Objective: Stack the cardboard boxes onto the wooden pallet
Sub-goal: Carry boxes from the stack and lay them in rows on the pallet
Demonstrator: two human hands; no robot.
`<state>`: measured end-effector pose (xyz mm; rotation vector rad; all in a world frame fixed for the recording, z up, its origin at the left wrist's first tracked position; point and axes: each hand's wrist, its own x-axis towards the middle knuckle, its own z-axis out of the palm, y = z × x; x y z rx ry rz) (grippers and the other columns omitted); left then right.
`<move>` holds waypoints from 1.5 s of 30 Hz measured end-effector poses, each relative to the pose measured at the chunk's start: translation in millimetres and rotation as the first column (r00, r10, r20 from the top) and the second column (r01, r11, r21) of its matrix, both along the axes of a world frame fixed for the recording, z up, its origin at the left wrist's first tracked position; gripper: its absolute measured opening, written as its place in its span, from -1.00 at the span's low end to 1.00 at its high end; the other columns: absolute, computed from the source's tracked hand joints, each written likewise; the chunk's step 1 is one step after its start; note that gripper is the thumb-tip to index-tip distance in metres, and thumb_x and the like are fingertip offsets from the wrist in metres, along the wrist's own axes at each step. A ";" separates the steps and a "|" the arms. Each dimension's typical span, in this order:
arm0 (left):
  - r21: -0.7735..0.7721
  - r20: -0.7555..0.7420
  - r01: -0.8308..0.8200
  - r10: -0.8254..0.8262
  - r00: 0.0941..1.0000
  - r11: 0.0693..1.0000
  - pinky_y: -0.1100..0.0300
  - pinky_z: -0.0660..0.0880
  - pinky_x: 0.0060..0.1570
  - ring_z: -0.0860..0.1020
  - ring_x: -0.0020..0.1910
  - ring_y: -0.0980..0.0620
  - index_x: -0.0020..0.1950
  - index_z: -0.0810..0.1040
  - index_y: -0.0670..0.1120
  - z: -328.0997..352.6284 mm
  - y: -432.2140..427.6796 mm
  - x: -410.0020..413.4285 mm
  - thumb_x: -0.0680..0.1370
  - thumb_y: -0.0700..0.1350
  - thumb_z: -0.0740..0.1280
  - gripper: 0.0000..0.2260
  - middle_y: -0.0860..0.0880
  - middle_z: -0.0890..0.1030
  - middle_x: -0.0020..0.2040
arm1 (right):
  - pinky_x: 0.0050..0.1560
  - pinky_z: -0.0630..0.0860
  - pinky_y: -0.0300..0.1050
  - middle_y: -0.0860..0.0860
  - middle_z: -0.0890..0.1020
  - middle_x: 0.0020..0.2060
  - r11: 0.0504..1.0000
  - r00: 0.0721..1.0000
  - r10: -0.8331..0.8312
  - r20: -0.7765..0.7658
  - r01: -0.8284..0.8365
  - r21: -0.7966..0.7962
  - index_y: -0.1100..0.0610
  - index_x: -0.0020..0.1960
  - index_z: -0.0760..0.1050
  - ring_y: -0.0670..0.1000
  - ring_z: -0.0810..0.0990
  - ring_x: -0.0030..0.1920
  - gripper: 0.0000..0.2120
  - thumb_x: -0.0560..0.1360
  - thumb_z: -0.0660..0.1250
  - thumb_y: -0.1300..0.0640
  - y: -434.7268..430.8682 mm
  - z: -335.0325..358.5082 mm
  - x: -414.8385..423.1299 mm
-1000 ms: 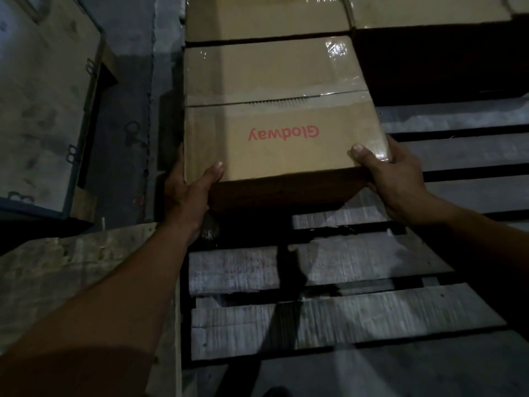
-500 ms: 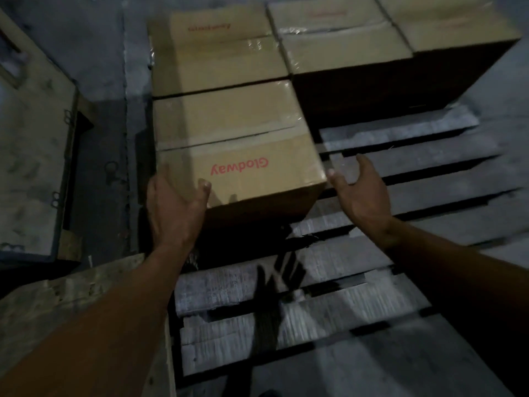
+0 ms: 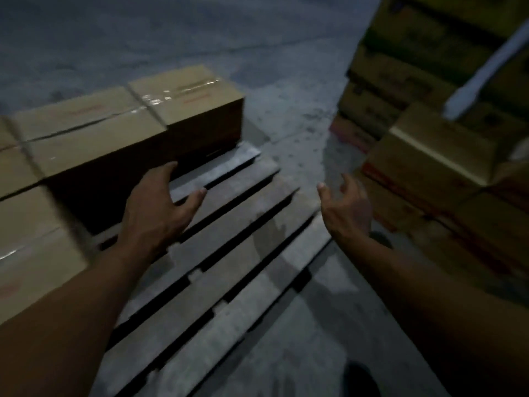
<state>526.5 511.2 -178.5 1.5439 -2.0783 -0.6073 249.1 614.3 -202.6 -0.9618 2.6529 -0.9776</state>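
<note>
Reaching out over the wooden pallet (image 3: 234, 253) with the left hand (image 3: 154, 213), fingers spread wide and holding nothing, fingertips lying close to the dark side of the placed row; touching it or not, impossible to tell. Holding the right hand (image 3: 347, 207) out by the pallet's right edge, palm turned inward, fingers loosely parted, likewise gripping nothing.

Looking across bare slats taking up the near and right part of the pallet. Finding the cardboard boxes (image 3: 94, 138) sitting in a taped row along the pallet's left and far side, one layer high as far as showing.

Facing, off the pallet to the right across a strip of concrete floor (image 3: 286, 110), a taller supply stack (image 3: 400, 73) of similar brown cartons, with a top carton (image 3: 429, 156) sitting askew at the near corner.

Judging the step as the gap between placings: both hands free, next carton not yet fetched. Needing next a two-handed hold on opposite sides of that top carton, then lifting and setting it on the bare slats, snug against the placed row.
</note>
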 end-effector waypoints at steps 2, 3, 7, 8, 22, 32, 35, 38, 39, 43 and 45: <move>0.001 -0.022 0.068 -0.068 0.997 0.998 -0.05 0.37 0.32 0.43 0.37 -0.19 0.50 0.37 -0.17 4.0 5.0 -75.5 0.53 0.14 0.40 -0.36 -0.21 0.46 0.42 | 0.43 0.27 0.03 0.11 0.37 0.49 0.996 0.996 -0.088 -0.006 0.088 0.013 0.08 0.53 0.32 0.17 0.34 0.47 -0.39 0.57 0.29 -0.18 23.9 8.4 -65.8; 0.004 -0.040 0.103 -0.102 0.994 0.995 -0.03 0.36 0.32 0.44 0.37 -0.20 0.49 0.38 -0.18 4.6 9.3 -115.1 0.53 0.13 0.40 -0.37 -0.22 0.47 0.41 | 0.48 0.24 0.04 0.10 0.35 0.51 0.992 0.992 -0.125 -0.002 0.125 0.009 0.06 0.53 0.31 0.14 0.31 0.49 -0.39 0.58 0.28 -0.19 36.8 11.5 -98.8; 0.025 -0.096 0.222 -0.219 0.971 0.975 0.08 0.36 0.30 0.45 0.38 -0.15 0.48 0.41 -0.19 2.4 27.4 -257.6 0.52 0.12 0.42 -0.37 -0.19 0.49 0.41 | 0.50 0.19 0.05 0.09 0.33 0.52 0.961 0.960 -0.274 0.062 0.275 -0.012 0.01 0.55 0.27 0.14 0.27 0.51 -0.41 0.59 0.27 -0.17 75.8 17.0 -215.4; 0.034 -0.096 0.247 -0.242 0.965 0.969 0.09 0.36 0.29 0.45 0.38 -0.14 0.48 0.41 -0.19 -0.8 30.0 -292.1 0.52 0.12 0.42 -0.37 -0.19 0.49 0.42 | 0.49 0.21 0.05 0.08 0.34 0.51 0.950 0.947 -0.310 0.081 0.312 -0.015 0.01 0.55 0.27 0.14 0.29 0.50 -0.41 0.59 0.27 -0.17 83.1 17.3 -242.9; 0.095 -0.053 0.367 -0.364 0.930 0.925 -0.09 0.35 0.39 0.37 0.46 -0.13 0.56 0.29 -0.13 -62.0 -7.8 -576.2 0.53 0.22 0.38 -0.28 -0.14 0.39 0.50 | 0.39 0.32 -0.01 0.12 0.40 0.47 0.808 0.757 -0.546 0.360 0.589 -0.014 0.09 0.52 0.31 0.16 0.35 0.46 -0.43 0.60 0.29 -0.13 76.7 -54.8 -477.4; 0.305 -0.106 0.353 -0.337 0.935 0.884 0.02 0.16 0.49 0.17 0.57 -0.10 0.62 0.08 -0.12 -125.5 -87.4 -676.9 0.48 0.28 0.40 -0.10 -0.12 0.17 0.61 | 0.42 0.31 0.07 0.13 0.29 0.52 0.576 0.556 -0.728 0.401 0.813 -0.080 0.02 0.60 0.07 0.20 0.31 0.47 -0.28 0.57 0.31 -0.15 12.4 -112.6 -510.3; 0.350 -0.254 0.397 -0.322 0.912 0.848 0.08 0.25 0.47 0.34 0.48 -0.04 0.55 0.24 -0.04 -131.8 -109.9 -697.4 0.41 0.30 0.45 -0.16 -0.04 0.36 0.51 | 0.28 0.31 -0.12 0.12 0.30 0.51 0.556 0.554 -0.722 0.414 0.821 -0.130 0.03 0.58 0.10 0.15 0.34 0.44 -0.31 0.58 0.32 -0.12 3.9 -118.6 -514.6; 0.362 -0.304 0.360 -0.256 0.918 0.860 -0.07 0.43 0.37 0.48 0.35 -0.04 0.46 0.38 -0.05 -136.6 -137.9 -711.3 0.27 0.50 0.38 -0.08 -0.04 0.51 0.38 | 0.22 0.29 -0.15 0.13 0.31 0.48 0.567 0.554 -0.738 0.386 0.819 -0.090 0.14 0.54 0.22 0.15 0.35 0.43 -0.33 0.57 0.32 -0.15 -3.1 -123.2 -531.4; 0.365 -0.301 0.349 -0.245 0.922 0.863 -0.08 0.45 0.34 0.50 0.33 -0.06 0.45 0.39 -0.07 -139.0 -146.6 -715.0 0.24 0.56 0.34 -0.02 -0.06 0.52 0.37 | 0.24 0.29 -0.13 0.14 0.30 0.47 0.559 0.542 -0.743 0.392 0.825 -0.080 0.15 0.53 0.23 0.15 0.34 0.43 -0.33 0.57 0.33 -0.15 -5.8 -122.7 -535.8; 0.451 -0.246 0.306 -0.213 0.946 0.839 0.03 0.35 0.39 0.40 0.42 -0.12 0.57 0.20 -0.11 -138.9 -169.6 -732.4 0.38 0.40 0.40 -0.06 -0.15 0.38 0.48 | 0.16 0.23 -0.40 0.00 0.38 0.32 0.491 0.514 -0.709 0.483 0.851 -0.186 0.18 0.51 0.22 -0.07 0.34 0.31 -0.29 0.52 0.45 -0.05 -14.5 -125.5 -554.5; 0.496 -0.269 0.330 -0.219 0.938 0.803 0.11 0.35 0.32 0.37 0.45 -0.10 0.60 0.16 -0.09 -140.2 -177.6 -742.2 0.42 0.31 0.43 -0.10 -0.13 0.34 0.52 | 0.08 0.23 -0.48 -0.10 0.35 0.21 0.453 0.500 -0.670 0.549 0.861 -0.232 0.17 0.53 0.21 -0.15 0.33 0.24 -0.26 0.49 0.48 0.00 -13.9 -126.2 -562.5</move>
